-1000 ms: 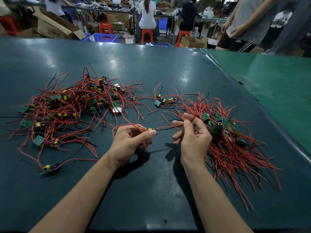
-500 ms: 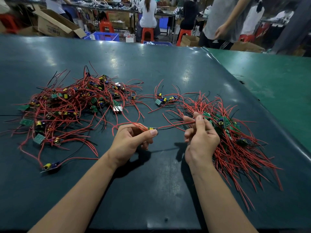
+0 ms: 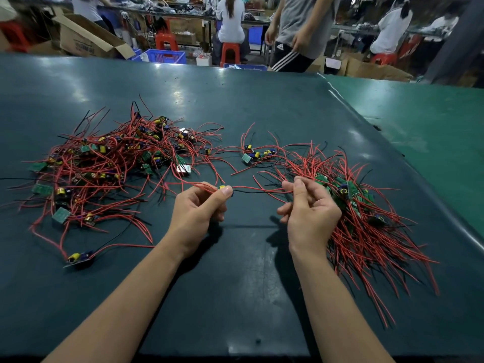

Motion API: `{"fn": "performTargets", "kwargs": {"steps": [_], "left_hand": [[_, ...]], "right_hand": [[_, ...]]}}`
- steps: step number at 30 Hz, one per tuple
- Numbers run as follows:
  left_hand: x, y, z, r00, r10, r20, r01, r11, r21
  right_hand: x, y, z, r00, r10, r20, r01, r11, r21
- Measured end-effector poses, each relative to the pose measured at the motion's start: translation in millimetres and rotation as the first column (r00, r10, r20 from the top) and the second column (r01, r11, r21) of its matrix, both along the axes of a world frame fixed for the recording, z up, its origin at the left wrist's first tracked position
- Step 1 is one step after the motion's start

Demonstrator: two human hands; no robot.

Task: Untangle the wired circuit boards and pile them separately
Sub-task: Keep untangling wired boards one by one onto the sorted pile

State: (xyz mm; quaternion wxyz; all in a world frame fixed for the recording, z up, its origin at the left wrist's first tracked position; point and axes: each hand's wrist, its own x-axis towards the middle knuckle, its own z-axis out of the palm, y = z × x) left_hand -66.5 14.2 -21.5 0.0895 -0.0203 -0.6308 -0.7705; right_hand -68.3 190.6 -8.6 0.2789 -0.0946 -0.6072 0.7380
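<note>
A tangled heap of small green circuit boards with red and black wires (image 3: pixel 104 169) lies at the left of the dark table (image 3: pixel 235 284). A neater pile of wired boards (image 3: pixel 366 218) lies at the right. My left hand (image 3: pixel 199 208) pinches one small board (image 3: pixel 222 188) between thumb and fingers, above the table between the heaps. Its red and black wires (image 3: pixel 259 190) stretch to the right. My right hand (image 3: pixel 309 208) pinches those wires near their far end, beside the right pile.
A few boards (image 3: pixel 255 154) lie between the two heaps. One single wired board (image 3: pixel 78 258) lies at the near left. A green table (image 3: pixel 432 132) adjoins on the right. A person (image 3: pixel 296 32) walks past the far edge; others sit at benches behind.
My right hand has moved right along the wires, drawing them straighter away from my left hand. The walking person has moved left behind the table.
</note>
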Motion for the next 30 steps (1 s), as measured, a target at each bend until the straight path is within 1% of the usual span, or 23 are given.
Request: {"fn": "performTargets", "kwargs": {"steps": [2,3,5,6,8,9,10,12,14,17,18,19,22,26,27,28,30], "left_hand": [[-2,1,0,0.993,0.112,0.025,-0.112,0.993,0.022],[-3,0,1,0.988,0.155,0.007,-0.155,0.988,0.025],[-4,-2,5,0.982,0.173,-0.072,-0.168,0.983,0.068],[-3,-4,9,0.983,0.156,-0.098,-0.141,0.979,0.145],[-3,-7,15,0.988,0.122,-0.092,-0.085,0.939,0.332],[-4,-8,17,0.989,0.116,-0.091,-0.075,0.927,0.369],[-4,-10,18,0.989,0.113,-0.098,-0.070,0.928,0.366],[-5,-12,18,0.990,0.059,-0.125,-0.013,0.941,0.339],[-2,-9,17,0.991,-0.034,-0.130,0.069,0.959,0.273],[5,1,11,0.984,-0.127,-0.127,0.134,0.990,0.042],[6,4,10,0.981,-0.151,-0.122,0.150,0.988,-0.021],[8,6,10,0.979,-0.172,-0.108,0.167,0.985,-0.053],[9,8,10,0.975,-0.214,-0.057,0.211,0.976,-0.058],[13,10,10,0.969,-0.230,-0.090,0.203,0.949,-0.241],[13,11,11,0.968,-0.237,-0.080,0.210,0.945,-0.252],[13,12,12,0.966,-0.253,-0.049,0.235,0.944,-0.233],[14,13,15,0.953,-0.296,0.059,0.302,0.944,-0.137]], "right_hand": [[2,-1,-3,0.999,0.016,0.050,-0.022,0.991,0.129],[3,-3,-4,0.996,0.045,0.074,-0.058,0.982,0.182],[5,-6,-4,0.989,0.096,0.112,-0.123,0.957,0.263],[5,-7,-4,0.988,0.106,0.113,-0.135,0.946,0.294],[6,-9,-3,0.988,0.127,0.089,-0.148,0.942,0.300],[7,-10,-1,0.983,0.161,0.091,-0.180,0.946,0.270],[7,-10,1,0.971,0.216,0.106,-0.235,0.947,0.220],[10,-12,5,0.913,0.388,0.126,-0.399,0.914,0.073],[14,-18,7,0.831,0.545,0.112,-0.542,0.839,-0.057],[16,-24,6,0.755,0.646,0.113,-0.637,0.764,-0.103],[16,-25,5,0.743,0.658,0.123,-0.650,0.753,-0.104],[15,-24,5,0.736,0.663,0.137,-0.654,0.749,-0.105],[13,-20,4,0.726,0.671,0.151,-0.654,0.742,-0.150],[13,-19,6,0.732,0.663,0.155,-0.640,0.748,-0.179],[12,-18,7,0.739,0.656,0.154,-0.628,0.753,-0.197],[11,-17,7,0.748,0.646,0.151,-0.613,0.760,-0.215],[10,-16,9,0.759,0.638,0.130,-0.596,0.761,-0.258]]}}
